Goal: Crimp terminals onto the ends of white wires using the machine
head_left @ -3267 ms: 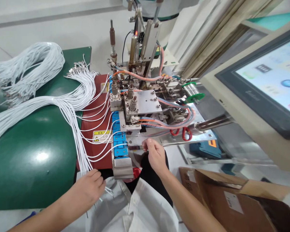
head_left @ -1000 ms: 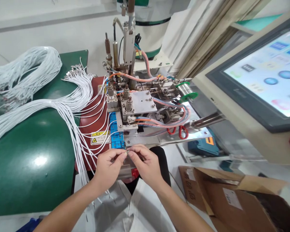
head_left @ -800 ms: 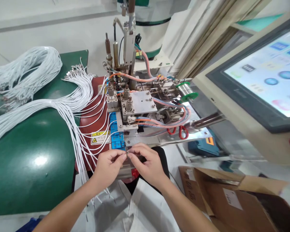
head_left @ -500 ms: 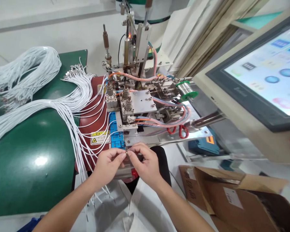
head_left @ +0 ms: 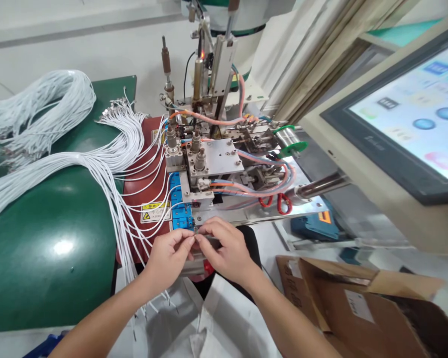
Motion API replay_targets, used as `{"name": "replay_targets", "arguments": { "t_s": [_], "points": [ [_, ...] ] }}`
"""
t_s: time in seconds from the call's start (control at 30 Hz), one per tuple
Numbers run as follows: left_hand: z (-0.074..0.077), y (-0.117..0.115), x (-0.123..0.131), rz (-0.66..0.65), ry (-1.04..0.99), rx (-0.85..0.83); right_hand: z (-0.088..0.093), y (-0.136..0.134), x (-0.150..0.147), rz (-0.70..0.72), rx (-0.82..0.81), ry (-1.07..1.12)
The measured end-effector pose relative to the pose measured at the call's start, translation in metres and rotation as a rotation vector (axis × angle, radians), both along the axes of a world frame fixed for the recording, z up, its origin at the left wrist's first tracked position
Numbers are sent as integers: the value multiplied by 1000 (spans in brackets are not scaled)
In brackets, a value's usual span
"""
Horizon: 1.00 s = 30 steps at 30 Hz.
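My left hand (head_left: 168, 258) and my right hand (head_left: 227, 249) meet fingertip to fingertip at the front of the machine. Both are closed in a pinch around a small shiny metal piece (head_left: 196, 230), mostly hidden by the fingers. White cables (head_left: 144, 232) run close beside and behind my left hand; whether one ends in its fingers cannot be told. Just beyond the fingertips is a row of blue fixture blocks (head_left: 179, 206), with several white cables leading into it.
The machine (head_left: 212, 159) has metal cylinders, hoses and a wire spool (head_left: 289, 140). Bundled white cables (head_left: 65, 107) lie on the green table (head_left: 59, 268). A touchscreen (head_left: 418, 114) juts in at right, above open cardboard boxes (head_left: 358, 303). A warning label (head_left: 156, 212) marks the red plate.
My right hand has shifted slightly, its fingers rolling at the pinch, and more of the small metal piece shows. My left hand stays almost still.
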State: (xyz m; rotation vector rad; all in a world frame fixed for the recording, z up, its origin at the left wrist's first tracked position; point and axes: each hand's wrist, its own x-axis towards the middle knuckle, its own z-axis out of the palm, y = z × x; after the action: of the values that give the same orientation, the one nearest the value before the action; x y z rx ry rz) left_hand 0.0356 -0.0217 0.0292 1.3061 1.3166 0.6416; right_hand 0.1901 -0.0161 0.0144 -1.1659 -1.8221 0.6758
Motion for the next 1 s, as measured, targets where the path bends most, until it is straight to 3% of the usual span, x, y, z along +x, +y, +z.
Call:
{"name": "replay_targets", "arguments": {
  "t_s": [0.1,0.17,0.33,0.4,0.77,1.0],
  "points": [
    [6,5,-7,-203,141,40,9,4,9,178,-79,-169],
    [8,6,-8,-250,155,38,10,4,8,194,-125,-138],
    [2,1,0,34,19,-7,-8,-6,-19,-211,-189,306],
    [-1,-3,4,106,-18,-9,-14,-10,-27,-271,-219,393],
    [-5,-3,1,71,4,-21,-16,-6,-11,-130,-340,343],
    [-5,1,-1,89,20,-54,-19,-5,-10,-169,-68,105]
  ]
}}
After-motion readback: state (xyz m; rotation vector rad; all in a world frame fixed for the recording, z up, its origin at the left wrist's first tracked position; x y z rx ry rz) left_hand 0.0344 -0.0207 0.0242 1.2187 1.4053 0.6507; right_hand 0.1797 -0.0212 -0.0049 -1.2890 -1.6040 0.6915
